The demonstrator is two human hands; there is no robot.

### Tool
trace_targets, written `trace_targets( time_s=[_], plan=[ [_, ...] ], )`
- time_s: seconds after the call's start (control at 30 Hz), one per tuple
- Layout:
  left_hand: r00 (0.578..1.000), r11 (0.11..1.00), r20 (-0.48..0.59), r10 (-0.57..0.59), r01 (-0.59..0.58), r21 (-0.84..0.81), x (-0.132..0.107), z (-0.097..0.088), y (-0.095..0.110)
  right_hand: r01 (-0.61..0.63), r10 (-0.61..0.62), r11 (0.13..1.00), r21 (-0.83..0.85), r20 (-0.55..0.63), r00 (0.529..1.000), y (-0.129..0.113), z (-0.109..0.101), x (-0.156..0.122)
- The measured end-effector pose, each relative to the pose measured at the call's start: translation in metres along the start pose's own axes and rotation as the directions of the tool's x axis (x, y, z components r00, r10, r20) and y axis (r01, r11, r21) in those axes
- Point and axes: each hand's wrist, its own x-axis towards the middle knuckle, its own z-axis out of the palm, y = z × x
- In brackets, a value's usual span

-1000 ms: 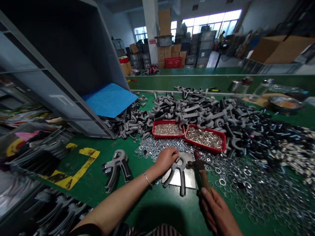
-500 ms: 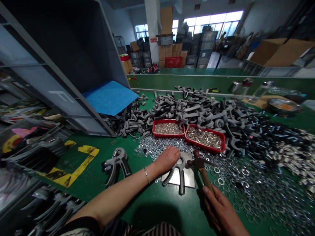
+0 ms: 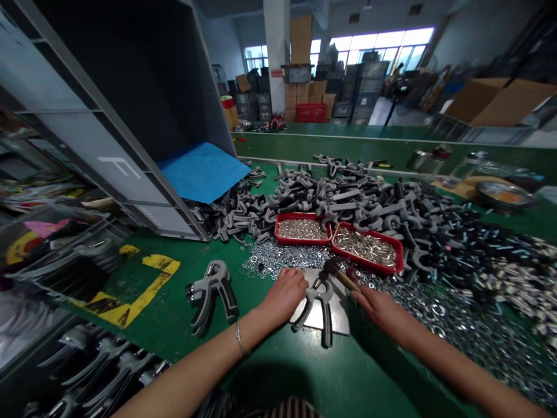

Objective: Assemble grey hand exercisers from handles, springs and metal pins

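Observation:
My left hand (image 3: pixel 285 293) is closed on the top of a grey hand-grip part (image 3: pixel 321 307), pressing it onto a small metal plate (image 3: pixel 337 316) on the green table. My right hand (image 3: pixel 378 307) grips the wooden handle of a hammer (image 3: pixel 334 270). The hammer's head hangs just above the part's top end. A finished grey and black hand gripper (image 3: pixel 212 293) lies to the left of my left hand.
Two red trays (image 3: pixel 303 220) (image 3: pixel 394 258) of small metal pieces stand behind the plate. Loose washers (image 3: pixel 435 313), grey handles (image 3: pixel 348 197) and black parts (image 3: pixel 487 232) are heaped around. A tipped grey crate (image 3: pixel 108 116) with a blue sheet (image 3: pixel 202 171) stands left.
My right hand has come forward and swung the hammer head left and down over the part. My left hand stayed on the part.

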Motion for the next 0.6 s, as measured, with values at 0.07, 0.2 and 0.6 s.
trace_targets(
  time_s=[0.07, 0.2, 0.6],
  plan=[
    [1.0, 1.0, -0.002, 0.002, -0.002, 0.024, 0.003, 0.001, -0.001, 0.011, -0.011, 1.0, -0.005, 0.01, 1.0, 0.002, 0.0, 0.006],
    [1.0, 0.999, -0.012, -0.005, 0.006, 0.046, 0.005, 0.005, -0.002, -0.021, 0.02, 0.99, -0.141, -0.006, 1.0, -0.001, -0.003, 0.007],
    [1.0, 0.994, -0.021, 0.015, -0.013, 0.106, 0.006, 0.008, 0.001, 0.016, -0.006, 0.997, -0.077, 0.124, 0.992, 0.008, 0.013, -0.028]
  ],
)
